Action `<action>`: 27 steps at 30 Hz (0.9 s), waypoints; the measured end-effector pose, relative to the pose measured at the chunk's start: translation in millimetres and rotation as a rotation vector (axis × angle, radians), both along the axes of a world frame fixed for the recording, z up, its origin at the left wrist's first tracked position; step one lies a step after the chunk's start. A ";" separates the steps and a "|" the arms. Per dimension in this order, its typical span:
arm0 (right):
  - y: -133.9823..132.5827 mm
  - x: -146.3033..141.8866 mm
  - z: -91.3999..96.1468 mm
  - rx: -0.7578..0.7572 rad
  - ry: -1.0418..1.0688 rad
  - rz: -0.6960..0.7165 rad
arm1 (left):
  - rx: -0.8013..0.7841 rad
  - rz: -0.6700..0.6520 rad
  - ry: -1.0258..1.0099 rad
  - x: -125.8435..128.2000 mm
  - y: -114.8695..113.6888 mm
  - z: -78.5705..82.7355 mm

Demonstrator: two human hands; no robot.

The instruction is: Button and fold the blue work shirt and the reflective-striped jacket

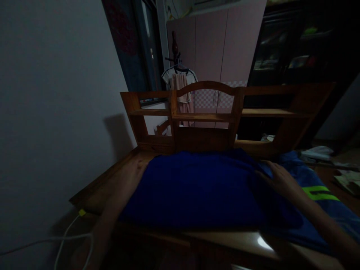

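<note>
A dark blue cloth [197,187] lies spread over the wooden desk [112,176]. On its right side is a lighter blue garment with a neon green stripe [319,192]. My right hand [278,179] lies flat on the cloth's right part, with its fingers stretched out and pointing left. My left arm reaches up along the cloth's left edge. My left hand [136,167] rests on the desk by the cloth's far left corner. It is too dark to make out its fingers.
A wooden hutch with shelves [205,116] stands at the back of the desk. A white cable with a yellow tip [80,213] hangs off the desk's left corner by the wall. Clothes hang on a rack [180,82] before a pink wardrobe. Clutter lies at the right [317,153].
</note>
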State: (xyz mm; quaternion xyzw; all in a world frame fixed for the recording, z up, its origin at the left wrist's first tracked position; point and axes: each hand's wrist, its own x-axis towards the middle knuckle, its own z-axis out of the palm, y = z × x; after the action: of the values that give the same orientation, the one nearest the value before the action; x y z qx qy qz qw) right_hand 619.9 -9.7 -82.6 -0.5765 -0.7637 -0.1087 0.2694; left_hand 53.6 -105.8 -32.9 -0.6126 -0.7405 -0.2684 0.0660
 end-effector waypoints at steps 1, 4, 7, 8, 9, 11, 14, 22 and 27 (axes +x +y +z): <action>16.1 -21.3 8.6 0.019 -0.053 0.049 | 0.023 -0.073 0.027 21.1 25.3 3.6; 57.9 -69.0 9.1 0.009 -0.170 0.068 | -0.002 -0.090 0.133 66.0 99.7 -9.6; 82.6 -78.2 -21.9 -0.067 -0.213 -0.020 | -0.105 0.012 0.137 63.4 144.5 -47.2; 87.2 -74.1 -34.4 -0.090 -0.206 -0.040 | -0.131 0.045 0.125 53.7 151.1 -60.8; 90.6 -68.0 -46.0 -0.117 -0.191 -0.045 | -0.150 0.076 0.113 41.9 154.4 -73.5; 95.2 -54.4 -63.4 -0.164 -0.157 -0.028 | -0.167 0.113 0.104 18.0 155.9 -94.3; 98.9 -41.5 -72.7 -0.173 -0.128 -0.006 | -0.162 0.112 0.111 -4.3 157.8 -112.8; 83.0 -49.0 -52.4 -0.129 -0.088 -0.032 | -0.043 0.056 0.141 -6.5 165.0 -114.7; 73.8 -53.5 -41.6 -0.115 -0.085 -0.116 | 0.236 -0.140 0.208 42.3 158.4 -71.6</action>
State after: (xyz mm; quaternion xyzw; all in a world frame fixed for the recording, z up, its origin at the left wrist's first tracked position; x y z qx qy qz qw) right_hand 566.4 64.1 -124.2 -0.6293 -0.7447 -0.1046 0.1962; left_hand 96.0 52.6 -104.5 -0.6750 -0.6486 -0.2927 0.1951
